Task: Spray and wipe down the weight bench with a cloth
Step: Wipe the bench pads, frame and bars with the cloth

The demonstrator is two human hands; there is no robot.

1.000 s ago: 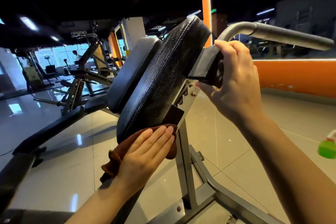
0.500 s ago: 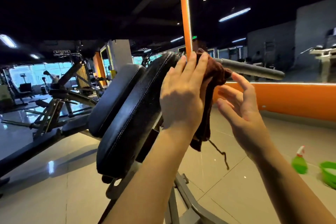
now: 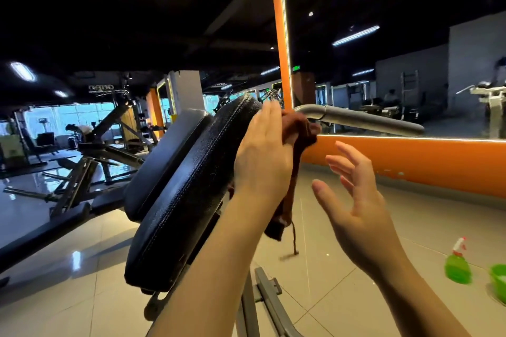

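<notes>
Left hand [image 3: 262,156]: raised against the upper edge of the black pad [image 3: 191,186], fingers straight and together, pointing up, pressing the brown cloth [image 3: 297,128] against the top of the pad. Cannot tell whether the thumb hooks the cloth; it is hidden behind the palm. The cloth bunches at the fingertips, just beside the bend of the grey handle [image 3: 356,117], and the rest hangs down behind the left wrist. A loose thread dangles from the lower end of the cloth.

Right hand [image 3: 356,200]: held in the air to the right of the cloth, palm turned left, fingers spread and relaxed, holding nothing. Apart from cloth, pad and handle.

Bench: pad tilted steeply, stitched seam along its side, surface textured. A second black pad [image 3: 164,161] sits just behind it on the left, same tilt. Grey steel frame [image 3: 260,306] visible below between the forearms. The handle comes out from behind the pad top and runs off to the right and slightly down.

Spray bottle [image 3: 457,262]: green, white and red trigger head, upright on the tiled floor [image 3: 328,282] at lower right, well apart from both hands. Green bowl [image 3: 498,279] just beside it, cut by the frame edge.

Background: orange wall band [image 3: 410,161] with mirror above, other gym machines far left, dark ceiling with spot lights.
</notes>
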